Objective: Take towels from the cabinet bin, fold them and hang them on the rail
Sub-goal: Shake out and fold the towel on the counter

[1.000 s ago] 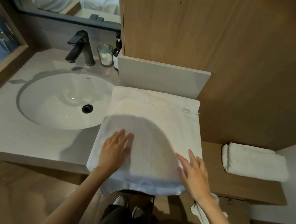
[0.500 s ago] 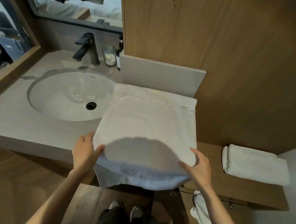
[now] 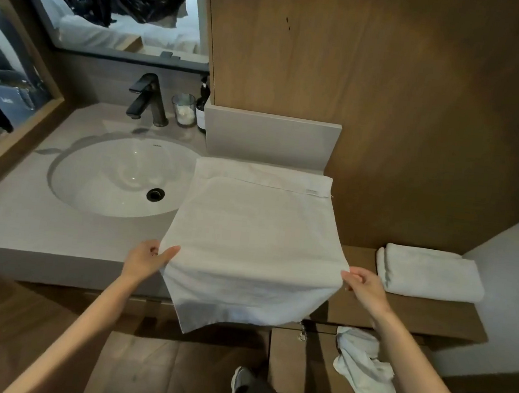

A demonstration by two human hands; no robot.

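The left hand (image 3: 146, 259) and right hand (image 3: 363, 282) are pinching the near corners of the white towel (image 3: 254, 237) lying on the tabletop (image 3: 24, 229) right of the sink (image 3: 116, 178), and it looks soft, light and floppy.

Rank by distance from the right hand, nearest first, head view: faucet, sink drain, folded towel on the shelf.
From the right hand:
1. Folded towel, just to its right on the shelf.
2. Sink drain, left, in the basin.
3. Faucet, far left, behind the basin.
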